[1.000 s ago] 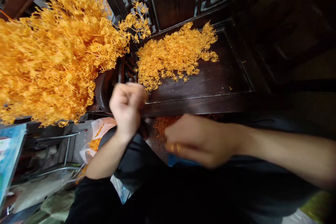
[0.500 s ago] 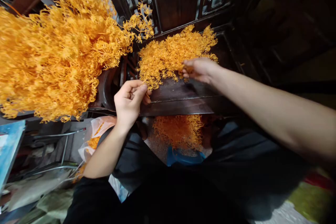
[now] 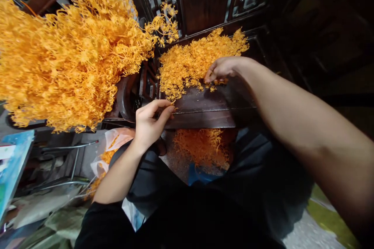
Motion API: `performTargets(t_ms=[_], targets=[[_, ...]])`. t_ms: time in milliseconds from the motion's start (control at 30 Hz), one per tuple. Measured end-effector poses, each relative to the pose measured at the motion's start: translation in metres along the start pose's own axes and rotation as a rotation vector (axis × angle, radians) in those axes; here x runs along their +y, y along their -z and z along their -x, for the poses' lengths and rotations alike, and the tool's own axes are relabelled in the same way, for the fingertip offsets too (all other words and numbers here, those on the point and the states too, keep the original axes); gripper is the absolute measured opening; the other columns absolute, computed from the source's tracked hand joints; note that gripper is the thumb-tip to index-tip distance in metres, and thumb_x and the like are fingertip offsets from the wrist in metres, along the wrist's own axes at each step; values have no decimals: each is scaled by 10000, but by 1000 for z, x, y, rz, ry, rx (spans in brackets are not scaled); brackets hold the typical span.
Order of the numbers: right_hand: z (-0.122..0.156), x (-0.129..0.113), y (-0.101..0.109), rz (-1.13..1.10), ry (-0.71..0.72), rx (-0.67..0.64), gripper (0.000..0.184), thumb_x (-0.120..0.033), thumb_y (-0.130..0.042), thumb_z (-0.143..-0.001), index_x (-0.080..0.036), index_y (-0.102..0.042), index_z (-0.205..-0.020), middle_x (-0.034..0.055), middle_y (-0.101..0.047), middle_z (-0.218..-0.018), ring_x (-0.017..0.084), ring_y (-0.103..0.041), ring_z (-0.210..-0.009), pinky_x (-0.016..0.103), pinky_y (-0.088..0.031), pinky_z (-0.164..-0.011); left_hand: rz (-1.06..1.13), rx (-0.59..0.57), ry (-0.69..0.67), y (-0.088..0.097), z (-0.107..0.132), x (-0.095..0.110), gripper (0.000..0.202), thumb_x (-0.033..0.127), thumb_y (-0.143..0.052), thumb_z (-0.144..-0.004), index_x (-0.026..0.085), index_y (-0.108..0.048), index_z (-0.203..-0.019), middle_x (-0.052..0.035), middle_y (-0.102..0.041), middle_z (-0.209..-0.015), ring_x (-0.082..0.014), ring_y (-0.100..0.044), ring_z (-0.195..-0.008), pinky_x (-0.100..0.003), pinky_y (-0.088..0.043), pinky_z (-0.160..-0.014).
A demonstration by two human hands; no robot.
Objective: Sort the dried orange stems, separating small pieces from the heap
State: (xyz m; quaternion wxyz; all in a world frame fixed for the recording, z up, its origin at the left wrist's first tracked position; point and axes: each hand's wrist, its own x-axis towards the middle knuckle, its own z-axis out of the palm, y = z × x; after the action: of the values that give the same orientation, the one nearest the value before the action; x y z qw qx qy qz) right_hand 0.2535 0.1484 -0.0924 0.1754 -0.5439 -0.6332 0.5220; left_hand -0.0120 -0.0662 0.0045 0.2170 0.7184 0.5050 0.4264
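My left hand is closed in a pinch just in front of the bench seat's pile. Between its thumb and forefinger is a small orange plastic flower piece, mostly hidden by the fingertips. A loose pile of small spidery orange plastic flower pieces lies on the dark wooden bench seat. At the pile's near right edge, my right hand reaches down with curled fingers, its fingertips touching the pieces. What they grip, if anything, cannot be made out.
A big bunch of orange plastic flower stems rests over the bench's armrest at left. More orange stems sit below the seat, by a blue plastic item. A pale plastic bag and metal-framed furniture are at lower left.
My right hand has come down onto the pile's near edge, its fingers now curled at the pieces. My left hand stays pinched near the seat's front. The whole view has shifted slightly.
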Motion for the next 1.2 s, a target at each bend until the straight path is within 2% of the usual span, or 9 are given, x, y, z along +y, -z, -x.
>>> performTargets(t_ms=[100, 200, 300, 400, 567, 667, 767, 933, 1200], targets=[[2, -9, -13, 189, -179, -204, 22, 6, -746, -776, 2, -763, -788, 39, -687, -632, 75, -626, -540, 251, -519, -668, -59, -20, -29, 3, 2, 0, 127, 314, -734, -937, 189, -728, -959, 5, -762, -763, -111, -717, -617, -217, -563, -629], [3, -22, -20, 375, -159, -62, 129, 28, -784, -731, -30, -787, -847, 81, -735, -765, 172, -717, -748, 341, -581, -805, -109, -52, -45, 6, 4, 1, 125, 306, -729, -940, 186, -732, -974, -16, -773, -806, -120, -725, -670, -226, -564, -658], [8, -30, -16, 419, 27, 289, 281, -54, -667, -904, 5, -746, -1168, 191, -709, -1207, 190, -663, -1149, 331, -461, -1085, -154, -94, -73, 7, 5, 3, 116, 276, -726, -941, 180, -735, -1005, -28, -778, -841, -119, -724, -711, -228, -557, -680], [13, -30, -6, 381, 284, 576, 542, -45, -633, -944, 17, -546, -1475, 252, -439, -1569, 185, -466, -1428, 256, -298, -1201, -183, -108, -122, 8, 5, 4, 111, 260, -744, -925, 173, -733, -993, -28, -775, -860, -112, -715, -726, -223, -552, -681], [16, -23, 4, 341, 451, 581, 808, 33, -627, -891, -49, -326, -1636, 240, -171, -1731, 227, -267, -1577, 371, -218, -1281, -185, -116, -173, 7, 4, 0, 120, 248, -778, -897, 172, -732, -978, -21, -757, -865, -99, -689, -723, -210, -549, -665], [25, -27, 0, 351, 616, 621, 656, -12, -593, -905, -31, -465, -1548, 227, -407, -1619, 202, -399, -1478, 366, -294, -1243, -185, -131, -197, 5, 3, -1, 86, 232, -770, -904, 167, -739, -951, -34, -759, -886, -106, -693, -765, -221, -557, -698], [50, -40, -15, 397, 747, 492, 379, -139, -542, -969, -138, -692, -1317, 149, -675, -1289, 212, -597, -1205, 387, -451, -1089, -171, -130, -202, 3, 1, -2, 73, 233, -758, -912, 163, -742, -928, -60, -769, -931, -126, -710, -823, -233, -569, -703], [108, -55, -54, 495, 922, 33, 288, -214, -536, -961, -211, -768, -1131, 55, -768, -1040, 210, -683, -949, 358, -508, -882, -163, -113, -176, -1, -2, -2, 109, 239, -773, -899, 151, -720, -862, -95, -784, -1116, -110, -716, -810, -201, -542, -631], [151, -53, -72, 431, 901, -40, 284, -330, -582, -975, -203, -731, -1180, 62, -763, -1027, 185, -696, -893, 275, -486, -767, -187, -87, -154, -7, -1, -4, 153, 287, -834, -846, 174, -743, -796, -14, -735, -748, -108, -656, -641, -219, -504, -597]])
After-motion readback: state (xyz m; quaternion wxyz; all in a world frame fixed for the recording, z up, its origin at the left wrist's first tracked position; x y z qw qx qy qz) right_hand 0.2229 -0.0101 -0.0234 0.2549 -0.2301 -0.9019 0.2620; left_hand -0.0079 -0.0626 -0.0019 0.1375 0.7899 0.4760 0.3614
